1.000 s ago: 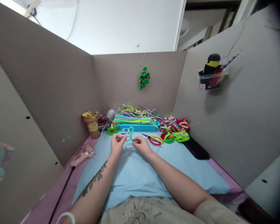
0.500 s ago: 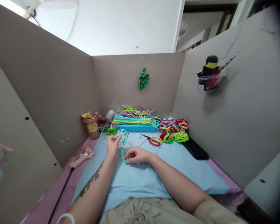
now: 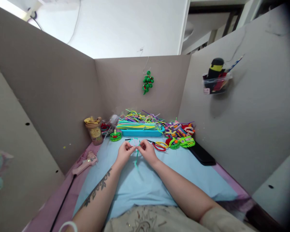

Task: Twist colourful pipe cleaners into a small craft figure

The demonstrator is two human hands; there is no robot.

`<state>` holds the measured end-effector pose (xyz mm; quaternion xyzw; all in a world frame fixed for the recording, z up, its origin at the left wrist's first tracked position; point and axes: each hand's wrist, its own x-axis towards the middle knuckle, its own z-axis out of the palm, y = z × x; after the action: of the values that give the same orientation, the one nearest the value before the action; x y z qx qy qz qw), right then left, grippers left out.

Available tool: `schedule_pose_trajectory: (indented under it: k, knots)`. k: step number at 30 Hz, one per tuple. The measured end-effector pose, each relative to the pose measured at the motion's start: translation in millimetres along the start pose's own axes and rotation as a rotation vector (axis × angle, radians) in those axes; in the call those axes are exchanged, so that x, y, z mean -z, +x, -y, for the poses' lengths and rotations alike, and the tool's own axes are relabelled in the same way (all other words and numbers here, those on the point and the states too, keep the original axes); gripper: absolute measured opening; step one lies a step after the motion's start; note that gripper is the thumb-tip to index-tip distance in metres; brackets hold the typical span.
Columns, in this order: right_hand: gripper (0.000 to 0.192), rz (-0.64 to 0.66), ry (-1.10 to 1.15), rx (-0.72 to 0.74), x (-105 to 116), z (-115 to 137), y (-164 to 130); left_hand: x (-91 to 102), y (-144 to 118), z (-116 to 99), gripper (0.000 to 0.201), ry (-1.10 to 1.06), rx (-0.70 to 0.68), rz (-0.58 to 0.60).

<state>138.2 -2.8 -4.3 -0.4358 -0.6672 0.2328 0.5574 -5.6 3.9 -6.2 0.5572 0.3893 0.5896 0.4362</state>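
A teal pipe cleaner (image 3: 137,155), bent into a loop at the top with a loose tail hanging below, is pinched between my two hands over the blue cloth. My left hand (image 3: 125,151) grips it from the left with thumb and forefinger. From the right, my right hand (image 3: 146,151) pinches it close to the left fingertips. A thin pale lilac strand shows inside the loop; how it is joined I cannot tell. Just beyond my right hand lie scissors (image 3: 160,146) with red and yellow handles.
Pipe cleaners fill a blue tray (image 3: 142,132) at the back. A green frog-like piece (image 3: 115,136) sits left, green and red pieces (image 3: 174,143) right beside a black phone-like slab (image 3: 203,154). A pink glue gun (image 3: 85,165) and a cup (image 3: 94,130) stand left. Grey panels (image 3: 125,77) enclose the table.
My right hand has moved up and inward from the lower end of the pipe cleaner to meet my left hand. The left hand has shifted right, and the tail now hangs free.
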Motion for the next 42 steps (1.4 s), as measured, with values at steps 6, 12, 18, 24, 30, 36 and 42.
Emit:
schedule_pose_trajectory:
  k: [6,12,18,24,30,36,42]
  knots:
    - [0.011,-0.021,-0.066,0.08,0.9,1.1,-0.2,1.4,1.0,-1.3,0.04,-0.026,0.013,0.057]
    - [0.009,-0.03,-0.114,0.199,1.8,-3.5,1.8,1.0,0.0,0.4,0.038,-0.038,0.013,0.073]
    - [0.012,-0.017,-0.122,0.237,-0.6,-9.9,2.6,2.0,1.2,1.1,0.04,-0.091,0.057,0.02]
    - [0.018,0.029,-0.181,0.293,-2.6,-9.2,0.4,1.2,0.5,-5.6,0.042,-0.134,0.12,-0.038]
    - [0.014,-0.036,-0.274,0.335,-3.4,-8.6,-1.1,0.1,-1.9,-8.2,0.043,-0.15,0.125,-0.005]
    - [0.013,-0.045,-0.315,0.343,-5.5,-13.7,1.4,0.4,0.3,-1.4,0.042,-0.118,0.059,-0.008]
    - [0.013,-0.002,-0.302,0.31,-6.9,-15.4,4.4,0.4,1.1,2.5,0.04,-0.052,-0.003,-0.027]
